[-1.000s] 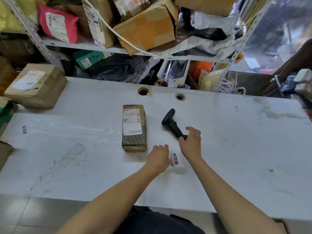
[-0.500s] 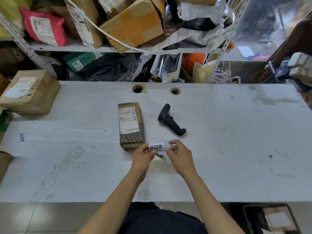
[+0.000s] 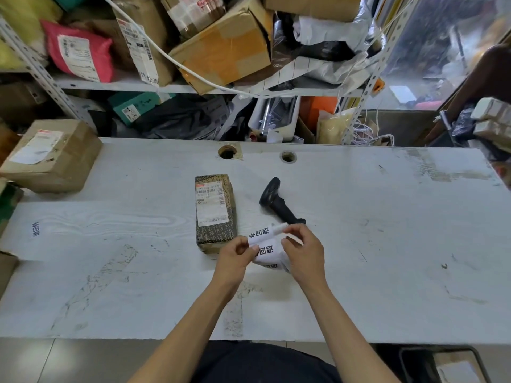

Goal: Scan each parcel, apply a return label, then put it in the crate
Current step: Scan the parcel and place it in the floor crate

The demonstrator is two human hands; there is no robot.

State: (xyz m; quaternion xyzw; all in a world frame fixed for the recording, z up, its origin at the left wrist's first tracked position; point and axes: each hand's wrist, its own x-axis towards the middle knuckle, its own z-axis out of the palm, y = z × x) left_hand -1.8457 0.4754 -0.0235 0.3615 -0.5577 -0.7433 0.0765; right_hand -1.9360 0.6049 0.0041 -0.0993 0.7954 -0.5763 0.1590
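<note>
A small dark patterned parcel [image 3: 215, 211] with a white shipping label lies in the middle of the white table [image 3: 387, 244]. A black handheld scanner [image 3: 279, 205] lies on its side just right of the parcel. Both hands are in front of these, just above the table. My left hand [image 3: 235, 258] pinches the left edge of a strip of white return labels [image 3: 265, 244] printed with black characters. My right hand [image 3: 304, 252] pinches the top label, which is lifted away from the strip.
A brown cardboard box [image 3: 52, 153] sits at the table's far left corner. Shelves behind the table are crammed with parcels [image 3: 226, 48]. Two cable holes [image 3: 228, 152] pierce the tabletop's back edge. A dark crate [image 3: 448, 363] holding a parcel shows at bottom right, below the table.
My right hand let go of the scanner and joined the left at the label strip. Both hands lifted the strip, and the top label is now parted from it.
</note>
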